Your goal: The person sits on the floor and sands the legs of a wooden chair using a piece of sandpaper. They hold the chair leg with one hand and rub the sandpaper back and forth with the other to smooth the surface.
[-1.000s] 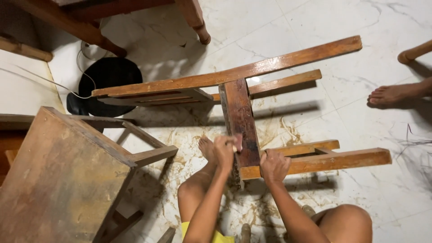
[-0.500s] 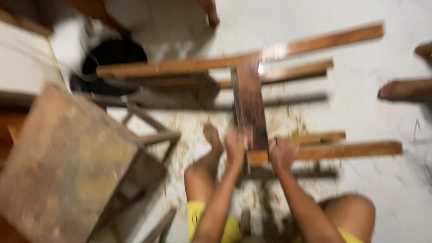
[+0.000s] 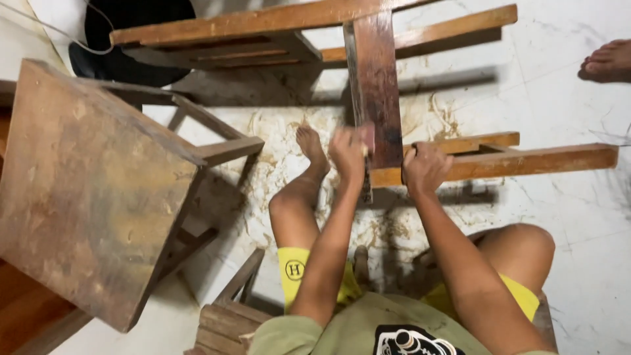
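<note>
A wooden frame made of long rails and a dark upright board (image 3: 378,98) lies on the white tiled floor in front of me. My left hand (image 3: 348,152) is closed around a small pinkish scraping tool (image 3: 365,141) pressed against the left edge of that board. My right hand (image 3: 426,167) grips the lower rail (image 3: 526,161) where it meets the board. I sit on a low wooden stool (image 3: 223,322), my bare left foot (image 3: 310,146) stretched out beside the board.
A worn wooden stool or small table (image 3: 85,190) lies tipped over at the left. A black round object (image 3: 131,39) with a cable sits at the top left. Shavings and dust (image 3: 282,151) cover the floor. Another person's bare foot (image 3: 608,60) shows at the right edge.
The view has shifted closer and lower onto the frame. My left hand has slid slightly along the board's edge with the tool; my right hand keeps its grip on the rail.
</note>
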